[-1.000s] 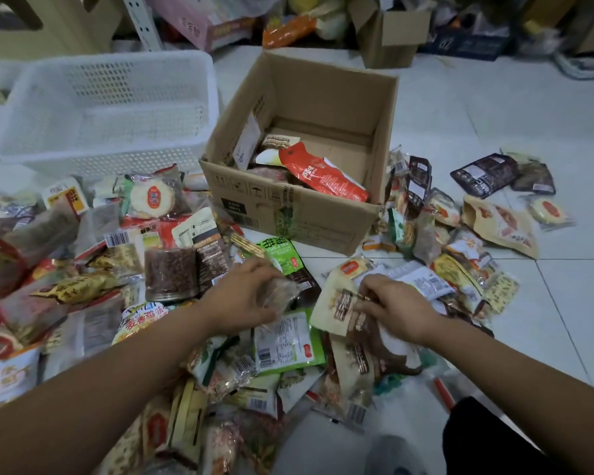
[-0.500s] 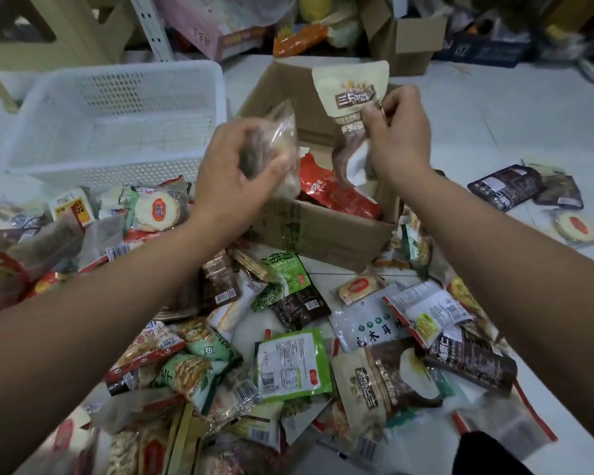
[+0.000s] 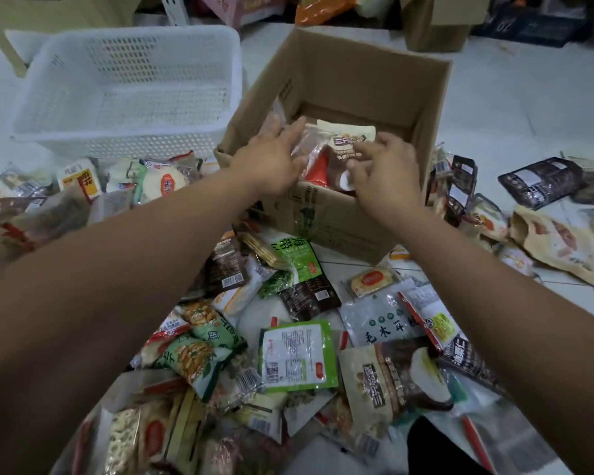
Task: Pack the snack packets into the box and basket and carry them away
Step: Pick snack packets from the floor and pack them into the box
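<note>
An open cardboard box (image 3: 374,77) stands on the tiled floor ahead of me, with a white plastic basket (image 3: 131,94) to its left. Both my hands reach over the box's near wall. My left hand (image 3: 271,159) lies with straight fingers on a clear packet (image 3: 311,145) inside the box. My right hand (image 3: 384,169) has loosely bent fingers touching a cream and brown packet (image 3: 348,138) that lies beside the clear one, above a red packet (image 3: 318,169). Several snack packets (image 3: 295,358) cover the floor in front of the box.
More packets lie in a heap at the left (image 3: 42,207) and to the right of the box (image 3: 542,217). A second cardboard box (image 3: 436,22), a pink box (image 3: 251,8) and other clutter line the far side. Bare white tiles (image 3: 528,97) show at the upper right.
Both hands lifted a packet each from the floor pile, carried them over the box and lowered them inside. The packets now lie in the box and the fingers have loosened.
</note>
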